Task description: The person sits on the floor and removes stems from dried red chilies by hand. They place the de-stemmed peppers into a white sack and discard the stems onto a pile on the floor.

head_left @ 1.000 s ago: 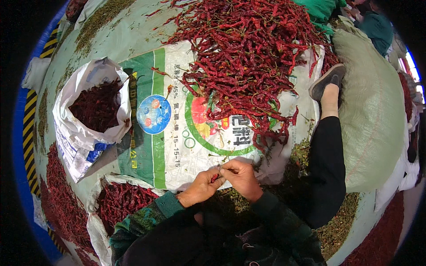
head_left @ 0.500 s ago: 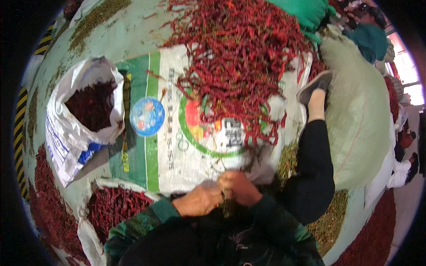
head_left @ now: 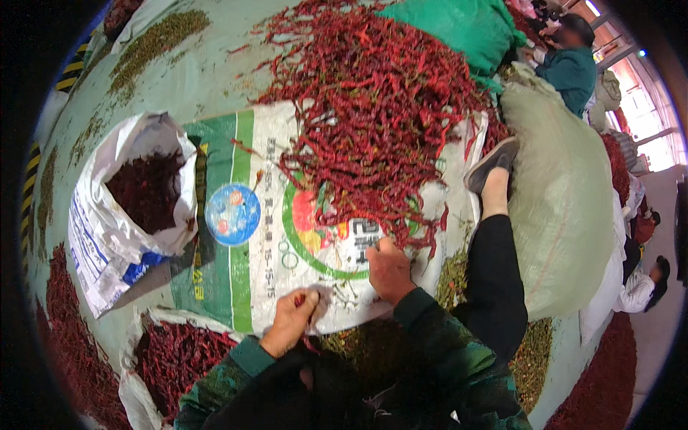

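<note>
While the head view looks down on a printed white-and-green woven sack (head_left: 251,236) spread flat on the floor, both of the person's hands work at its near edge. The left hand (head_left: 292,319) is curled nearly closed at the sack's lower edge, pinching a small dried red chilli (head_left: 299,299) between thumb and fingertips. The right hand (head_left: 388,269) rests knuckles-up on the sack, a little farther in and to the right of the left hand, fingers bent loosely; whether it grips anything cannot be told. Just beyond the right hand, covering the far half of the sack, lies a large heap of long dried red chillies (head_left: 373,115). To the left of the sack stands an open white plastic bag (head_left: 107,229) holding dark red chillies. Below the sack's near left corner, another open white bag (head_left: 140,390) is filled with brighter red chillies. Right of the sack, the person's leg in black trousers (head_left: 494,279) stretches out, its grey shoe (head_left: 491,163) touching the heap's edge. Beyond the leg sits a bulging pale green sack (head_left: 566,208). At the far right another person in a teal jacket (head_left: 570,68) sits.
</note>
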### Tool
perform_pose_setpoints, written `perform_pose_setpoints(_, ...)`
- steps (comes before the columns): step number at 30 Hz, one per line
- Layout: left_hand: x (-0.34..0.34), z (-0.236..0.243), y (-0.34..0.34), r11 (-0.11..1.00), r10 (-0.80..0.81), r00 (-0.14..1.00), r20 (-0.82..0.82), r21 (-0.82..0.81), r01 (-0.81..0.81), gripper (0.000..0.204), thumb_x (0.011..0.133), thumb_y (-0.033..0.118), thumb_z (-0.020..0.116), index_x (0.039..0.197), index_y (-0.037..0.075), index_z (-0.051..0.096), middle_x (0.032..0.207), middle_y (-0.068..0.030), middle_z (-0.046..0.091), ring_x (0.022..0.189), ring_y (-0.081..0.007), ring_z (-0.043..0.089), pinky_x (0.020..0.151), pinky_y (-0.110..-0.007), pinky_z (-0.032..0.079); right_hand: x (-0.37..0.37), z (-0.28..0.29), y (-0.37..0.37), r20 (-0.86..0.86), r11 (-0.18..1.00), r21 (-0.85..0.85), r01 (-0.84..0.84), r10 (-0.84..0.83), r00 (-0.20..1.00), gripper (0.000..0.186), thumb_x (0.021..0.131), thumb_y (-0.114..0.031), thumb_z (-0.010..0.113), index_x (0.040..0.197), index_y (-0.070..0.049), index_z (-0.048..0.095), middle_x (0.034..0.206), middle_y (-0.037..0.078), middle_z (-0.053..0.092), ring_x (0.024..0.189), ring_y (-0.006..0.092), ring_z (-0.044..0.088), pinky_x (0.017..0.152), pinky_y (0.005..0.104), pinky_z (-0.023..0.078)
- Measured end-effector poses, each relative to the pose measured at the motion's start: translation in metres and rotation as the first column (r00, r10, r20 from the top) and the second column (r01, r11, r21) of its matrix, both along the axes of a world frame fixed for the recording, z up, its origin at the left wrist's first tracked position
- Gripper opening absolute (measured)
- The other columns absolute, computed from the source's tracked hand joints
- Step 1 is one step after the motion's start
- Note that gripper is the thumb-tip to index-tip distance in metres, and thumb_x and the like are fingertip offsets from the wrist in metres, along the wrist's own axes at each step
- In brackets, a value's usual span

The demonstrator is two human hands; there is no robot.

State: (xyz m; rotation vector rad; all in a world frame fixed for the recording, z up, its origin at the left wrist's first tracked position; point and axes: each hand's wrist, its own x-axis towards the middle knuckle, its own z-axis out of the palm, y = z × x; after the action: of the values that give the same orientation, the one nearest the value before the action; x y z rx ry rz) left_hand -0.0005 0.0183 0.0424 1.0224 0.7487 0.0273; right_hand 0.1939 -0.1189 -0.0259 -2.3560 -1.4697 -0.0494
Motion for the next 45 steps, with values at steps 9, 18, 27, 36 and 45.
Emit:
perform_pose_setpoints(9, -0.009, -0.020, -0.006, 0.997, 0.063, 0.998, 0.030, -0.054, -0.062, 0.023, 0.095, 0.019, 0.049, 0.089, -0.002, 0.057, 0.065, -0.0039, 0.055, 0.048, -0.0065, 0.044, 0.043, -0.021, 0.035, 0.003, 0.010, 0.015, 0.126, 0.971, -0.044, 0.234, -0.226, 0.966, 0.019, 0.068, -0.003, 0.059, 0.086, -0.007, 0.058, 0.076, 0.013, 0.049, 0.057, 0.0307, 0.053, 0.049, 0.0405, 0.043)
perform_pose_setpoints(18, -0.004, -0.011, -0.006, 0.999, 0.018, 0.999, 0.051, -0.051, -0.016, 0.025, 0.095, 0.019, 0.048, 0.100, -0.004, 0.058, 0.069, -0.0033, 0.057, 0.052, -0.0067, 0.047, 0.047, -0.021, 0.038, 0.026, -0.002, 0.009, 0.286, 0.975, -0.139, 0.173, -0.128, 0.950, 0.004, 0.068, -0.010, 0.057, 0.066, -0.008, 0.055, 0.068, 0.011, 0.048, 0.054, 0.0249, 0.055, 0.044, 0.0342, 0.044)
perform_pose_setpoints(27, -0.001, -0.009, -0.010, 0.996, 0.077, 0.993, 0.094, -0.054, -0.072, 0.035, 0.094, 0.016, 0.049, 0.122, -0.005, 0.049, 0.104, -0.0098, 0.062, 0.092, -0.0122, 0.058, 0.084, -0.023, 0.046, -0.032, 0.065, 0.018, -0.202, 0.993, 0.118, -0.002, 0.026, 0.979, 0.004, 0.074, -0.005, 0.055, 0.072, -0.006, 0.053, 0.069, 0.011, 0.046, 0.057, 0.0284, 0.051, 0.049, 0.0397, 0.040)
perform_pose_setpoints(36, -0.008, -0.008, -0.020, 0.986, -0.120, 0.989, 0.085, -0.107, 0.129, 0.026, 0.095, 0.016, 0.047, 0.110, -0.004, 0.053, 0.087, -0.0054, 0.061, 0.073, -0.0108, 0.055, 0.066, -0.023, 0.047, -0.080, 0.084, 0.014, -0.758, 0.925, 0.269, 0.268, 0.032, 0.651, 0.008, 0.077, -0.005, 0.063, 0.081, 0.001, 0.058, 0.071, 0.016, 0.056, 0.064, 0.0262, 0.055, 0.057, 0.0354, 0.043)
perform_pose_setpoints(45, -0.011, -0.007, -0.020, 0.696, -0.564, 0.803, 0.192, 0.634, 0.337, 0.013, 0.091, 0.013, 0.054, 0.086, 0.001, 0.057, 0.072, -0.0020, 0.057, 0.062, -0.0119, 0.050, 0.058, -0.024, 0.042, -0.088, 0.073, -0.012, -0.824, 0.880, -0.237, 0.412, 0.042, -0.565, 0.012, 0.085, -0.011, 0.058, 0.086, 0.001, 0.058, 0.067, 0.000, 0.052, 0.053, 0.0066, 0.044, 0.048, 0.0209, 0.034)
